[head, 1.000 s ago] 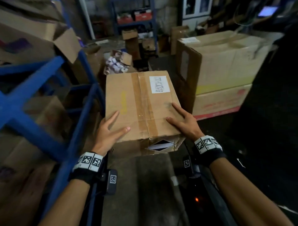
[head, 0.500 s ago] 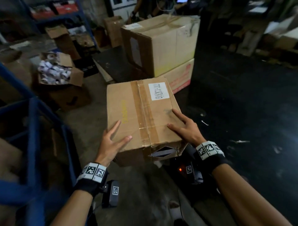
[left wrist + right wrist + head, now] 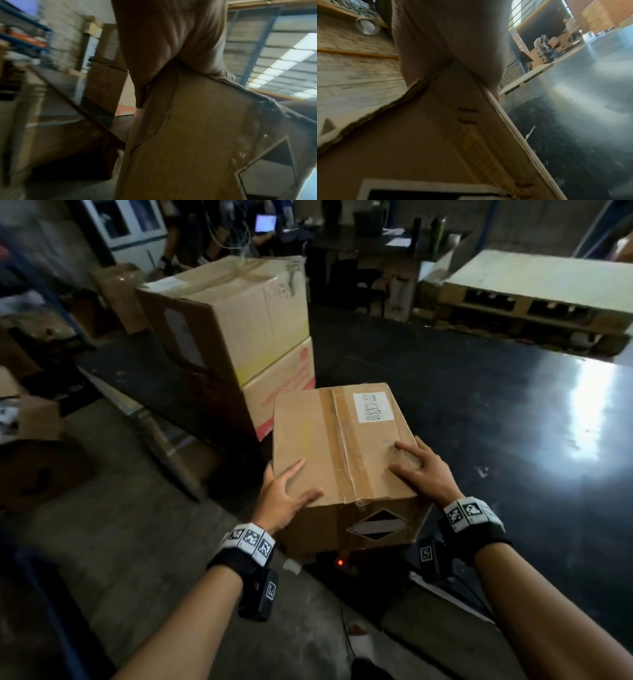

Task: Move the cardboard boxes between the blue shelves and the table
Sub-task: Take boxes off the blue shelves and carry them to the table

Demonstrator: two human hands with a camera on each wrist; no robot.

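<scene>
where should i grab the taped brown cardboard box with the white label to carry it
Take the taped brown cardboard box at its two near top corners, one hand from each side, as the left hand and right hand do now. It is too wide for one hand, and the near flap edge looks crumpled, so probably avoid it.
</scene>
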